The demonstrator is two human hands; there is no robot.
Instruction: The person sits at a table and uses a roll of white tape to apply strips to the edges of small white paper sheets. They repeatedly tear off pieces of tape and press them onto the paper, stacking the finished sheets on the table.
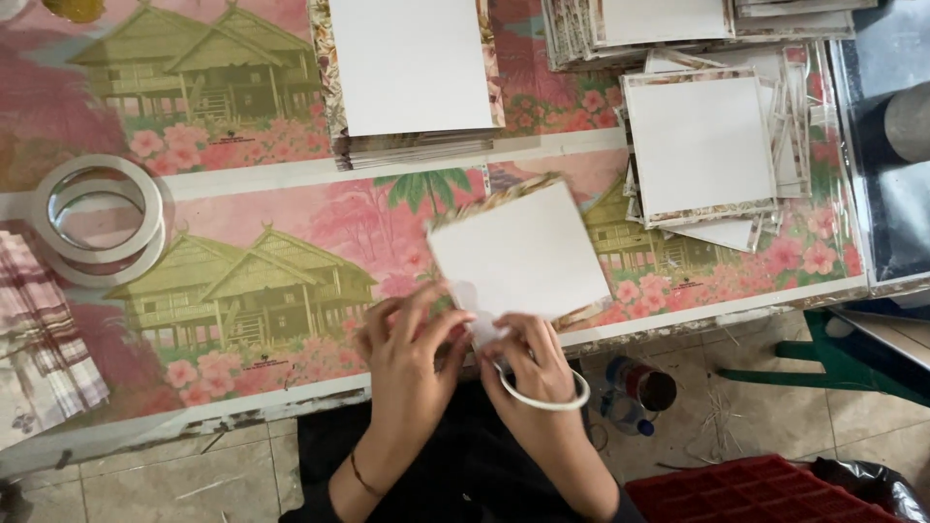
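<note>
Both hands, left hand (407,339) and right hand (531,356), pinch the near corner of the white card (513,254) with closed fingers, tape ring (544,392) on the right wrist, so I judge the tape strip between the fingertips may wrinkle or stick crooked.

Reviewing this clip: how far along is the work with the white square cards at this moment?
Done, apparently: bordered cards lie piled at the right. In hand: one white card at the table edge, with the left hand and right hand pinching a strip of tape at its near corner; a tape roll hangs round the right fingers. Left: a tall stack waits behind. Two more tape rolls lie at the left.
</note>
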